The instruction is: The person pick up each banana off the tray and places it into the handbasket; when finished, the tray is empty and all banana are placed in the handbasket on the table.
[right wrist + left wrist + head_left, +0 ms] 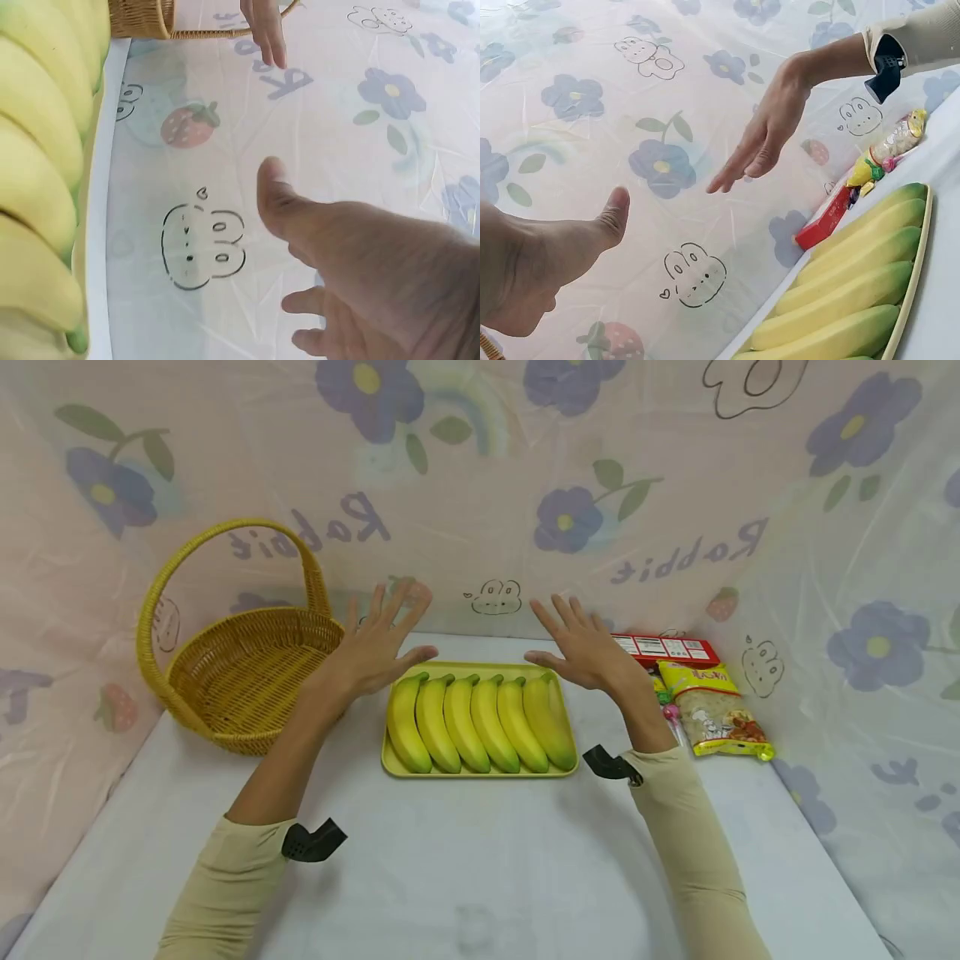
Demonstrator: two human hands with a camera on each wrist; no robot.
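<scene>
Several bananas [467,724] lie side by side in a row on a shallow yellow tray [480,775] at the middle of the table. My left hand [378,647] is raised between the wicker basket and the tray, fingers spread, holding nothing. My right hand [581,647] hovers near the tray's far right corner, fingers also spread and nothing in it. The left wrist view shows both hands in the air, apart from the bananas [847,277]. In the right wrist view the thumb and fingers of the right hand [360,262] stand away from the bananas [37,165].
A wicker basket [255,677] with a tall handle stands at the back left. At the back right are a red box [667,649], a yellow clear-windowed food packet [716,710] and small colourful wrapped sweets [670,712]. A patterned curtain [480,485] hangs behind the white table [480,860].
</scene>
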